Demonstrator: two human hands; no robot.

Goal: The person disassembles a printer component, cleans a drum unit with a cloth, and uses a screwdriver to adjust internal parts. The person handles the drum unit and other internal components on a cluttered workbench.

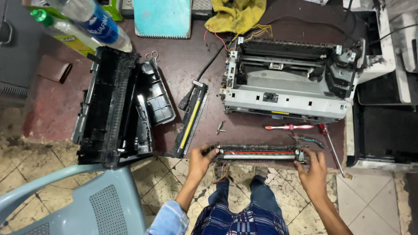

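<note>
A long fuser unit [257, 153] with a red roller and a white strip lies across the table's front edge. My left hand [199, 162] grips its left end, where coloured wires hang down. My right hand [312, 170] holds its right end. Just behind it stands an opened grey printer chassis [287, 93]. A black bar with a yellow strip [190, 122] lies tilted to the left of the fuser unit.
Black printer covers [115, 109] stand at left, above a grey plastic chair [74, 202]. A red-handled screwdriver [289, 127], a second screwdriver [328, 141] and pliers [311, 140] lie near my right hand. Bottles [93, 21], a teal notebook [162, 17] and a yellow cloth [235, 15] sit at the back.
</note>
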